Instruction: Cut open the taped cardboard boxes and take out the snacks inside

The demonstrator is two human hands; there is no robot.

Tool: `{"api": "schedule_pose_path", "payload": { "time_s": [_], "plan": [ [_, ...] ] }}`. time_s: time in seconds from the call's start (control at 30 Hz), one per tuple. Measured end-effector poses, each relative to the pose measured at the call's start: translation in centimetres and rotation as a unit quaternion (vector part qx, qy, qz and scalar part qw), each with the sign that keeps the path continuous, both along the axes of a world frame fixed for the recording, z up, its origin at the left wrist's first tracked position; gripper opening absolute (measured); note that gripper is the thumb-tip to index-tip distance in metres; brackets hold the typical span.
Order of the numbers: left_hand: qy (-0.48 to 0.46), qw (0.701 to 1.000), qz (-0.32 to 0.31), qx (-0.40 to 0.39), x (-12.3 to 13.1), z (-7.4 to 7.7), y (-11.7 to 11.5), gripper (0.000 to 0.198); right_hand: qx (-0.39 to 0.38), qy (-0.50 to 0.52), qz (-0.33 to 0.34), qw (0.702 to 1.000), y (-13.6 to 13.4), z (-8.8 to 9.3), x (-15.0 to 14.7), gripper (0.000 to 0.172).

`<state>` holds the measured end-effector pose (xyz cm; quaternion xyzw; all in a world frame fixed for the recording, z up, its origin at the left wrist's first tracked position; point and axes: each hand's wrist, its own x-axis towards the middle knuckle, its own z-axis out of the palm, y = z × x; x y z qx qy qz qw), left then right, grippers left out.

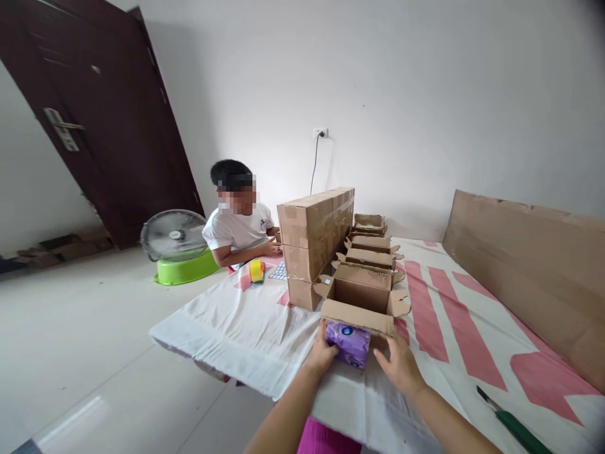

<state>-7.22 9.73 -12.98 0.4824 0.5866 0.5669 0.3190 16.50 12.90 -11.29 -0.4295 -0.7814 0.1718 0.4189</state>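
A purple wrapped pack (348, 343) lies on the white and pink cloth (246, 328), right in front of an open cardboard box (362, 296). My left hand (321, 353) grips the pack's left side, fingers curled round it. My right hand (399, 366) rests at the pack's right side below the box's front flap, fingers bent toward it. Behind this box stands a row of several more open boxes (371, 249).
A stack of taped closed cartons (312, 243) stands left of the row. A seated person (236, 227) leans on the cloth's far corner near a yellow tape roll (256, 270). A green-handled knife (513, 425) lies at right. Flat cardboard (529, 265) leans on the wall. A fan (174, 236) stands on a green basin.
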Motion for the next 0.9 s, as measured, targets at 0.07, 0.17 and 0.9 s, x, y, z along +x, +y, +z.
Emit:
{"api": "schedule_pose_path", "payload": {
  "time_s": [0.07,0.17,0.9],
  "plan": [
    [0.045,0.999,-0.005,0.005,0.1,0.0,0.1,0.080,-0.012,-0.003,-0.015,1.000,0.2,-1.4,-0.1,0.053],
    [0.108,0.994,0.002,-0.004,0.6,-0.3,0.5,0.077,-0.021,-0.005,-0.016,1.000,0.7,-3.0,-0.5,0.066],
    [0.148,0.959,0.233,-0.070,3.4,-1.0,5.6,0.046,-0.027,0.031,-0.088,0.995,8.6,-4.0,-6.1,0.062]
  ]
}}
